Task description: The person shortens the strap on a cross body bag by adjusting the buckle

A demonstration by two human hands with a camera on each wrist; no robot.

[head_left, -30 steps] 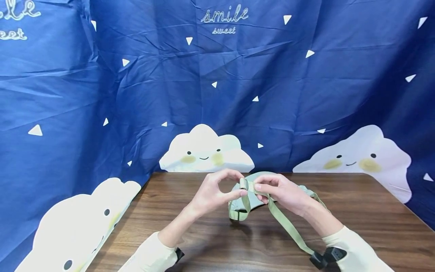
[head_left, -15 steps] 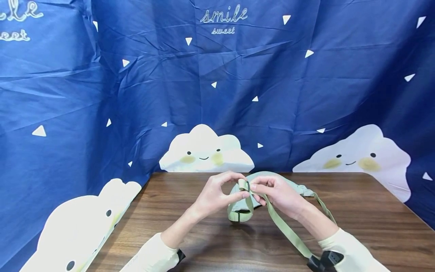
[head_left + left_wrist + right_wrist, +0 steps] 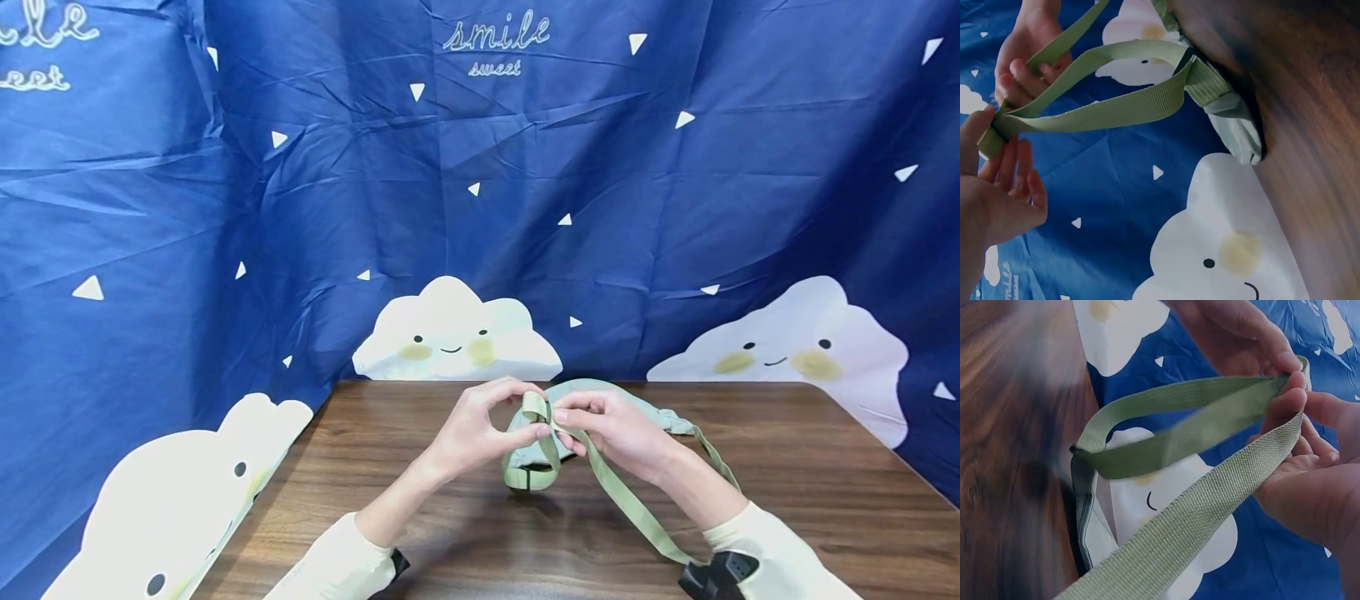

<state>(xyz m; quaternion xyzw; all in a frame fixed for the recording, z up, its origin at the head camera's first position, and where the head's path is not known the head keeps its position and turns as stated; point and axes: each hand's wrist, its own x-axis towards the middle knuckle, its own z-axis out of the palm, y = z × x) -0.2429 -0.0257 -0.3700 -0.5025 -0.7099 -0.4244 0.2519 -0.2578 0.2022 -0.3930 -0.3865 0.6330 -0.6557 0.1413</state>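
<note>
A pale green waist bag [image 3: 592, 387] lies toward the back of the table, partly behind the hands. Its green webbing strap [image 3: 633, 506] rises in a loop [image 3: 1129, 115] from the bag's end to a dark slider [image 3: 547, 412]. My left hand [image 3: 471, 429] pinches the folded strap at that slider between thumb and fingertips. Just to its right, my right hand [image 3: 622, 429] pinches the strap beside the slider, fingertips almost meeting the left ones. From the right hand the free strap length [image 3: 1191, 515] hangs down toward the right wrist.
The brown wooden table [image 3: 465, 533] spreads under both arms. Behind it hangs a blue curtain [image 3: 525, 208] with white clouds. A black piece [image 3: 696, 581] sits by the right cuff at the strap's lower end. Another strap section [image 3: 716, 458] runs behind the right forearm.
The right fingers have shifted slightly left, closer to the slider. The webbing fold at the left fingertips has turned and looks larger. The bag shows more to the right of the hands.
</note>
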